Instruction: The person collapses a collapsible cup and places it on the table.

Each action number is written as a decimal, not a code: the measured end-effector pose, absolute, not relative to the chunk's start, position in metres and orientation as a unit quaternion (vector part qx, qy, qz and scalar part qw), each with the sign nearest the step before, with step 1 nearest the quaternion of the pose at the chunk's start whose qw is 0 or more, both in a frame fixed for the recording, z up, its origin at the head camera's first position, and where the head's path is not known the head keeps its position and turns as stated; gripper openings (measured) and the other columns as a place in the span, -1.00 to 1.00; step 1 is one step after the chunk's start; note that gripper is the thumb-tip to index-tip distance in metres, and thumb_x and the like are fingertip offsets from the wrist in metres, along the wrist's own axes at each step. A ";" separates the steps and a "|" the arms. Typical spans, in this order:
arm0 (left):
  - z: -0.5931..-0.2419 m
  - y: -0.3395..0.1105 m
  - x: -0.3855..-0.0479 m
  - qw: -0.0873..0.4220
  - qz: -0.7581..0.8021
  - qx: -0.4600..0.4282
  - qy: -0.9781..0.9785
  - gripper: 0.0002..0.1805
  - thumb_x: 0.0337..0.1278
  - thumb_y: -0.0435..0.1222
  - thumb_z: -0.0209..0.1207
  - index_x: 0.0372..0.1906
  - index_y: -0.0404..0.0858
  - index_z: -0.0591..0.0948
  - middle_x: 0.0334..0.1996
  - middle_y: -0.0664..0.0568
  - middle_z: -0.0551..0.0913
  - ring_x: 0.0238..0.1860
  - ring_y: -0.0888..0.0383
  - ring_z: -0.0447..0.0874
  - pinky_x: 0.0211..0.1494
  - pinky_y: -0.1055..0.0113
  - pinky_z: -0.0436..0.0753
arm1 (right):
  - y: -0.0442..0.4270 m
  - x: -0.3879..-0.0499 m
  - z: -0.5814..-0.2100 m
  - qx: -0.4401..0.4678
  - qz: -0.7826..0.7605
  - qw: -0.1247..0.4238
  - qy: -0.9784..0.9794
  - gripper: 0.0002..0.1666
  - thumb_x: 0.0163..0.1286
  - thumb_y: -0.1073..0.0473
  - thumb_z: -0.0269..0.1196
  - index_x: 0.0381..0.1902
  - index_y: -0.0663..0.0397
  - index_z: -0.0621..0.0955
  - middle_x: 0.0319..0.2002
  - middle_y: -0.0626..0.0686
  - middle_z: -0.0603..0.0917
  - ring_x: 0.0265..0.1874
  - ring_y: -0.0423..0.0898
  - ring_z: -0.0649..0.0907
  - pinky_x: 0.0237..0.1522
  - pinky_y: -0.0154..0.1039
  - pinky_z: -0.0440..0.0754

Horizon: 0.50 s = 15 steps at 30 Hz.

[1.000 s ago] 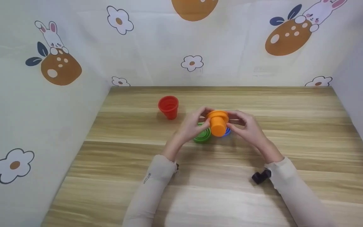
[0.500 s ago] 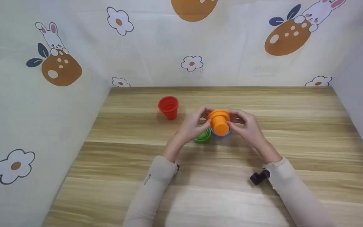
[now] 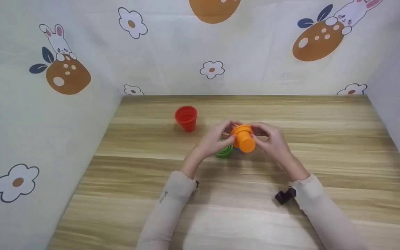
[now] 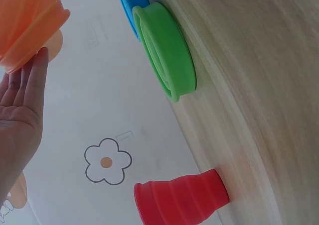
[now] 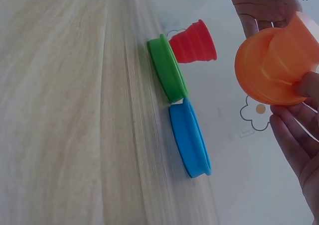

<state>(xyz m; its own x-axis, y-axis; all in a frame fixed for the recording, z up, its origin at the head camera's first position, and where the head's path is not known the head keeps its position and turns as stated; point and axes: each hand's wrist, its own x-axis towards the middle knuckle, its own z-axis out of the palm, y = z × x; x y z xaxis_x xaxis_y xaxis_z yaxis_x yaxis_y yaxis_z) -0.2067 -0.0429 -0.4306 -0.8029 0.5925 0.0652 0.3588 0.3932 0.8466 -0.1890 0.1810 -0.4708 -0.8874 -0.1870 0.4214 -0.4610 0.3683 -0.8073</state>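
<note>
An orange collapsible cup is held up off the table between both hands, its base tipped toward the head camera and its wide rim facing away. My left hand grips it from the left, thumb near the cup's side and fingers behind the rim. From the other side my right hand pinches it the same way. In the right wrist view the orange cup looks partly extended and skewed. Below it, a flattened green collapsible cup and a flattened blue one lie side by side, the blue mostly hidden in the head view.
A red collapsible cup stands upright and extended at the back left of the wooden table. Patterned walls enclose the table's back and sides. A black device is at the right cuff.
The orange cup has turned in my hands, its base swinging slightly right and toward the camera. Both hands keep their hold; the red and green cups have stayed put.
</note>
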 end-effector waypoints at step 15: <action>-0.432 -0.043 -0.207 0.069 0.542 0.270 0.793 -0.60 0.38 -0.41 0.07 0.28 -0.33 0.46 0.14 -0.19 0.58 0.10 0.00 0.60 0.15 0.29 0.71 | 0.187 -0.192 -0.475 0.202 0.625 0.047 -0.753 -0.53 0.35 0.38 0.27 0.22 0.37 0.54 0.07 0.34 0.66 -0.02 -0.32 0.69 0.07 -0.41 0.67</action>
